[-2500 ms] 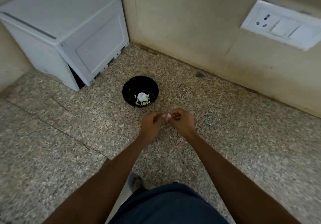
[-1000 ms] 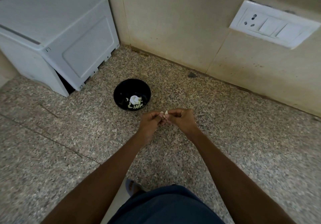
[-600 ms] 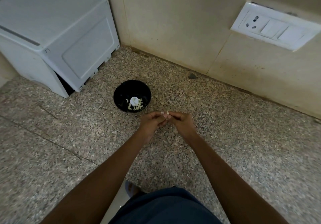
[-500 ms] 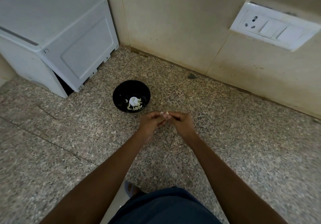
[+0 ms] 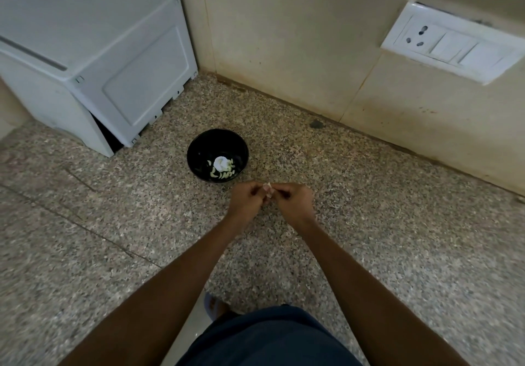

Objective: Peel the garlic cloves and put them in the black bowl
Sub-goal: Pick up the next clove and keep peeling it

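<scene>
Speckled granite surface [image 5: 397, 238] meets a beige tiled wall [image 5: 284, 39] carrying a white switch plate [image 5: 451, 43]. A white appliance [image 5: 85, 47] stands at far left. The black bowl [image 5: 217, 141] sits upright near the hands, holding peeled pale cloves [image 5: 221, 175] and a white clump. Left hand [image 5: 247, 199] and right hand [image 5: 292, 199] are together, fingertips pinching one garlic clove [image 5: 267, 189] just beside the bowl; its long axis cannot be judged.
</scene>
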